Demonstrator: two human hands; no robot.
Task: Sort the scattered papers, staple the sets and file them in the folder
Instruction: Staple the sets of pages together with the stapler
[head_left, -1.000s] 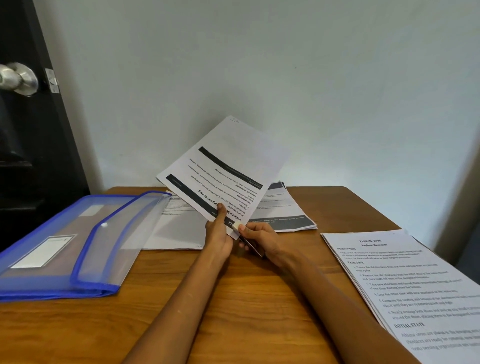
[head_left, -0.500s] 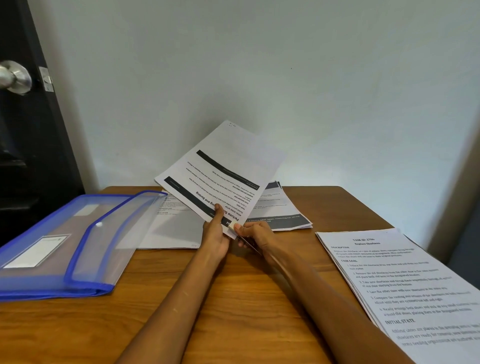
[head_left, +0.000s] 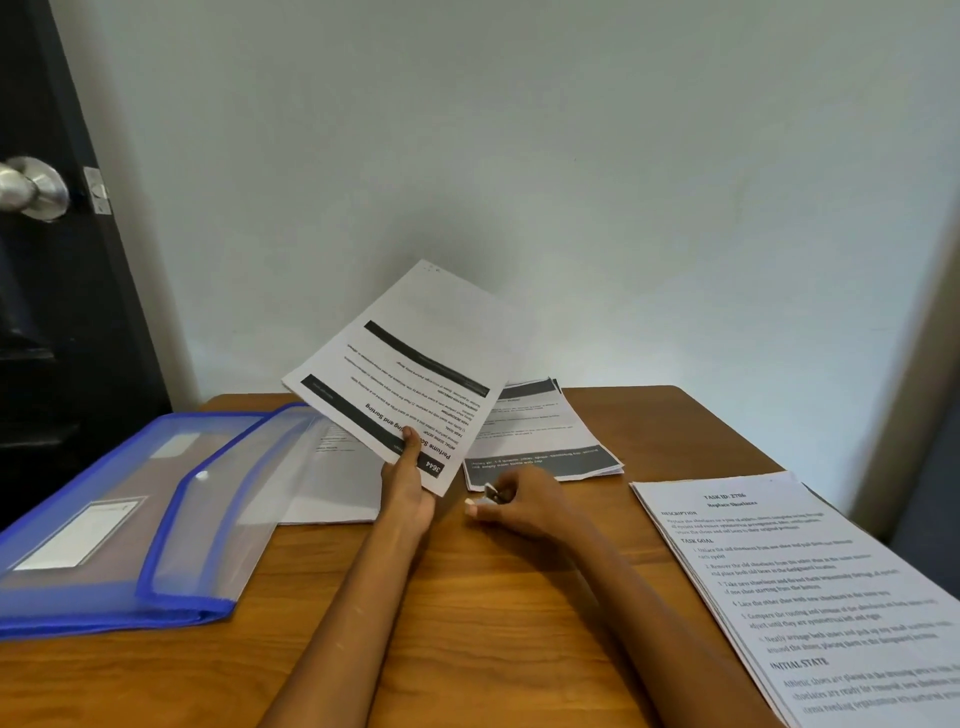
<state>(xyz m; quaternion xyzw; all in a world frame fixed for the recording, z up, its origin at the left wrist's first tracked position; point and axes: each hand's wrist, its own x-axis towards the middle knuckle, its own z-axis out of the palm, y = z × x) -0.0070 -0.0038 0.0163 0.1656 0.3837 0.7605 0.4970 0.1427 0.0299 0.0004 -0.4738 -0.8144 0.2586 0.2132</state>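
Papers rise up and away from your left hand, which pinches their near corner, long axis tilting toward the wall. Your right hand, just beside that corner and clear of it, is curled round a small stapler.

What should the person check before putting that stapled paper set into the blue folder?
1. Left hand grips the paper set by its corner: ok.
2. Right hand off the set: ok; it holds a small stapler.
3. Staple actually in the corner: cannot tell.
4. Blue folder flap open: ok.
5. Path over the table to the folder free: ok.
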